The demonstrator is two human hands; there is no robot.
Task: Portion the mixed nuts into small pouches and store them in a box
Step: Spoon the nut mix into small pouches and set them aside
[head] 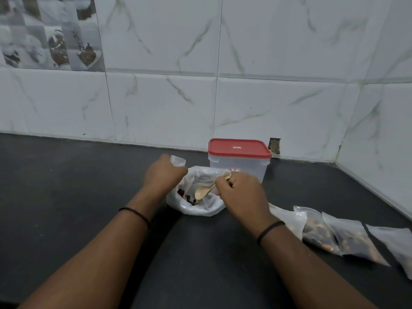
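A large clear plastic bag (198, 207) lies open on the black counter (66, 186), with dark and brown mixed nuts (186, 197) inside. My right hand (242, 195) grips a wooden spoon (204, 191) whose bowl is down in the bag near the nuts. My left hand (163, 173) holds a small clear pouch (178, 161) just above the bag's left edge. Behind the bag stands a clear box (239, 168) with its red lid (239, 148) on. Several filled pouches (334, 235) lie in a row on the counter to the right.
A white marble-tiled wall (200, 85) rises behind the counter and turns a corner at the right. A small hole in the tile (275, 145) shows beside the box.
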